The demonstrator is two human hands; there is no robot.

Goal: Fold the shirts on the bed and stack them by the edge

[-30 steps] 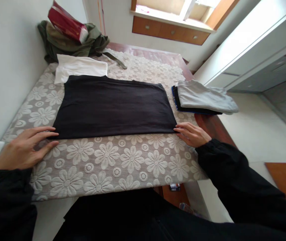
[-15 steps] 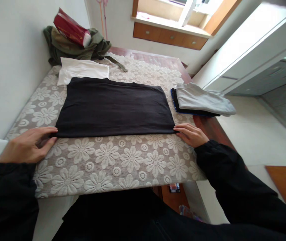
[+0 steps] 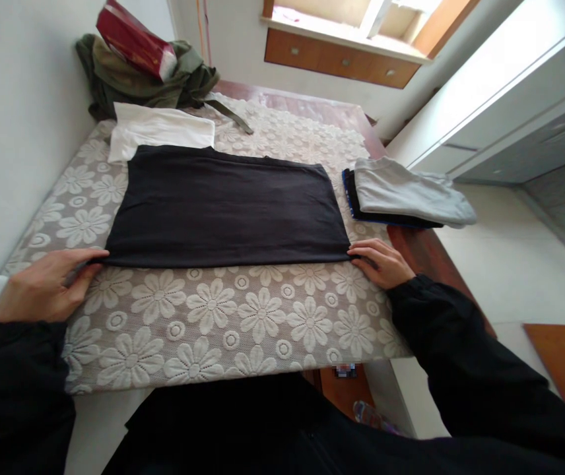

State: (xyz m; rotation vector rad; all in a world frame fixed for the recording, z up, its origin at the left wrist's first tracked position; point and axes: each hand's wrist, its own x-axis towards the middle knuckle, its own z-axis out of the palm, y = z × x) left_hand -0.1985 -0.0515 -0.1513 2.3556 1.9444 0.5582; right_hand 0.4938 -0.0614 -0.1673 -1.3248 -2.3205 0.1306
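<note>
A black garment [image 3: 228, 208], folded into a wide flat rectangle, lies on a table covered with a lace flower cloth [image 3: 223, 316]. My left hand [image 3: 45, 284] is at the garment's near left corner, thumb and fingers pinched on the edge. At the near right corner, my right hand [image 3: 384, 262] has its fingertips closed on the cloth. Both of my sleeves are black. The garment lies flat between the two hands.
A folded white garment [image 3: 161, 128] lies just behind the black one, with a green jacket [image 3: 134, 82] and a red bag [image 3: 131, 39] at the back left. A stack of folded grey and dark clothes [image 3: 406, 194] sits on the table's right edge. A wall runs along the left.
My left hand's spread fingers have drawn together onto the garment's near left corner. My right hand has stayed at the near right corner and closed on it. The garment has barely shifted.
</note>
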